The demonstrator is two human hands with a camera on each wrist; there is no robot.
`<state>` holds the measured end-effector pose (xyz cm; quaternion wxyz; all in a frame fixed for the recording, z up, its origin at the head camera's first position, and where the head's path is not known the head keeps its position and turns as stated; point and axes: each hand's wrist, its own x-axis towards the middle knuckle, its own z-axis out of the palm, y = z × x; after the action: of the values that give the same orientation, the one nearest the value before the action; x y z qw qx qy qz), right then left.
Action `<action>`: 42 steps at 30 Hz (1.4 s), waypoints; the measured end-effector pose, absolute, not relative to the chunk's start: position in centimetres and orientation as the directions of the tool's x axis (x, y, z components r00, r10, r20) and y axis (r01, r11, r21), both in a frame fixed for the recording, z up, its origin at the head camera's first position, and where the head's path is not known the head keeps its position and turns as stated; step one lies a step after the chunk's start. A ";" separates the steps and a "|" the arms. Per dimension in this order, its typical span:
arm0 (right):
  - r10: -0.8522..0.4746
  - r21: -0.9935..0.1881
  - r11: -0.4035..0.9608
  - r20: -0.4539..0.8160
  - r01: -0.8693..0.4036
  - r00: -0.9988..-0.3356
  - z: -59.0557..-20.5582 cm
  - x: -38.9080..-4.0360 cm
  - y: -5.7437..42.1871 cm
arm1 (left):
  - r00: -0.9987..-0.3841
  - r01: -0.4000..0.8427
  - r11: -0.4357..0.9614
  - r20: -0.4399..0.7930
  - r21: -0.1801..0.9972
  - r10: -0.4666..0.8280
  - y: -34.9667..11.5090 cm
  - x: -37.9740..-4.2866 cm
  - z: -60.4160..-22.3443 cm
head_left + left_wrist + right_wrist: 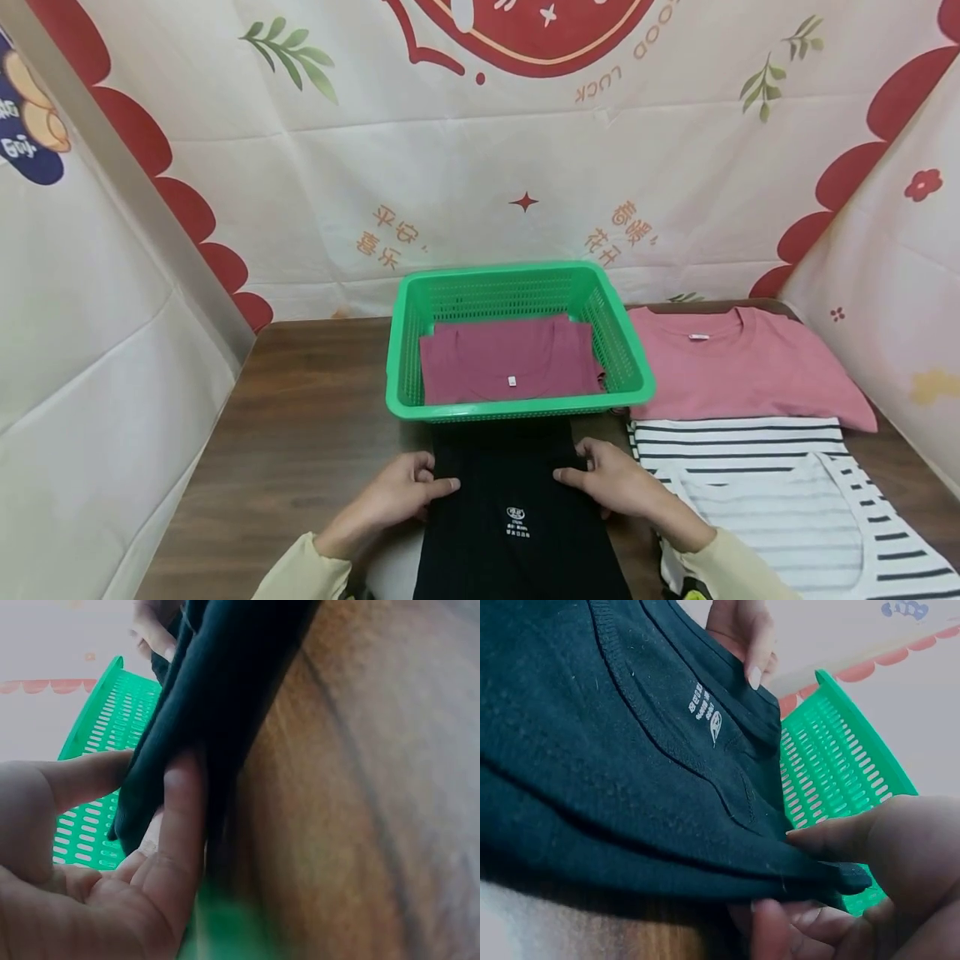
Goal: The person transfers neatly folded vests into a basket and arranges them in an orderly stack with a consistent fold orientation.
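A folded black garment (517,492) with a small white printed label lies lengthwise in front of the green basket (517,410). My left hand (408,492) pinches its left edge, thumb on top and fingers beneath, as the left wrist view shows on the black cloth (225,682). On the opposite edge my right hand (618,477) pinches the cloth the same way. In the right wrist view the black garment (652,750) shows stacked folds and its neckline seam, lifted off the wood near the right hand (900,877).
Inside the basket lies a folded maroon shirt (517,354). At the right, a pink shirt (735,367) lies beyond a black-and-white striped shirt (742,454). The brown wooden table (300,417) meets printed white cloth walls (480,167) at the back and sides.
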<state>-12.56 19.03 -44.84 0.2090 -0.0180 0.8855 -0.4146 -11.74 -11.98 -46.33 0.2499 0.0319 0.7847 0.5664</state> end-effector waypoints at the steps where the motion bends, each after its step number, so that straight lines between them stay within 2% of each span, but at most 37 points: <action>1: -0.208 -0.743 0.651 -0.371 0.155 -0.905 -44.9 -12.6 19.1 | -0.870 -0.243 0.351 -0.364 0.904 0.334 -12.0 -11.7 -46.3; 6: -0.269 -0.776 0.606 -0.406 0.174 -0.873 -45.1 -12.9 19.4 | -0.867 -0.271 0.351 -0.385 0.896 0.315 -11.7 -11.7 -46.3; 10: -0.272 -0.789 0.590 -0.398 0.175 -0.876 -45.4 -12.9 19.4 | -0.866 -0.287 0.337 -0.393 0.897 0.309 -11.4 -11.7 -46.4; 19: -0.268 -0.755 0.655 -0.282 0.040 -0.921 -45.9 -13.0 18.8 | -0.841 -0.315 0.181 -0.362 0.932 0.401 -11.3 -11.8 -46.7; 22: -0.309 -0.768 0.641 -0.278 0.017 -0.909 -45.9 -13.1 18.8 | -0.836 -0.303 0.169 -0.347 0.938 0.424 -11.3 -11.9 -46.7; 31: -0.476 -0.882 0.472 -0.253 -0.003 -0.842 -45.5 -12.8 19.4 | -0.844 -0.207 0.206 -0.281 0.956 0.458 -11.8 -11.6 -46.6; 37: -0.492 -0.882 0.467 -0.197 -0.066 -0.848 -45.2 -12.4 19.4 | -0.842 -0.210 0.148 -0.256 0.966 0.475 -12.1 -11.1 -46.4; 42: -0.504 -0.890 0.446 -0.167 -0.090 -0.847 -44.9 -12.0 19.4 | -0.845 -0.190 0.156 -0.243 0.969 0.476 -12.3 -10.8 -46.0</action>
<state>-12.01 19.39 -44.93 0.2095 -0.1803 0.8241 -0.4944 -10.78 -12.26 -46.02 0.2597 0.1001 0.7146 0.6418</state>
